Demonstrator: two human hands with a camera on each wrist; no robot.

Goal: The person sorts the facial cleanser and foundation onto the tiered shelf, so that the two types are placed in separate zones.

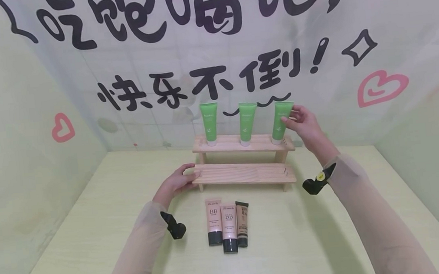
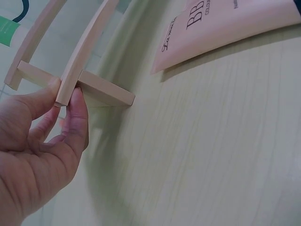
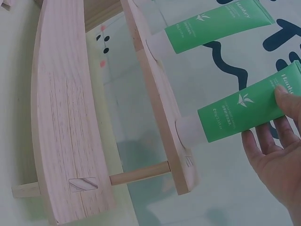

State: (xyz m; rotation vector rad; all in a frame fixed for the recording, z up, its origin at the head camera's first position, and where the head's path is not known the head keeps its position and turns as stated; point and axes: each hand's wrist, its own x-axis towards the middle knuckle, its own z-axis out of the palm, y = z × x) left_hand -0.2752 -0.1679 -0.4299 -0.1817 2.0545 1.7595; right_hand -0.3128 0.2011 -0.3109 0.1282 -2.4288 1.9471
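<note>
A two-step wooden rack (image 1: 242, 173) stands on the table near the back wall. My left hand (image 1: 178, 180) pinches the left end of its lower step; in the left wrist view the thumb lies on top and the fingers (image 2: 77, 115) below. On the upper step, three green tubes stand upright on their white caps: a left tube (image 1: 210, 122), a middle tube (image 1: 247, 123) and a right tube (image 1: 281, 123). My right hand (image 1: 305, 125) holds the right tube by its upper part, thumb in front and fingers behind. Its cap (image 3: 190, 132) meets the step's surface.
In front of the rack, two pink BB cream tubes (image 1: 213, 220) with black caps and a brown tube (image 1: 243, 224) lie side by side on the pale table (image 1: 284, 253). Behind the rack rises a white wall sheet (image 1: 156, 129) with black lettering; side sheets flank the table.
</note>
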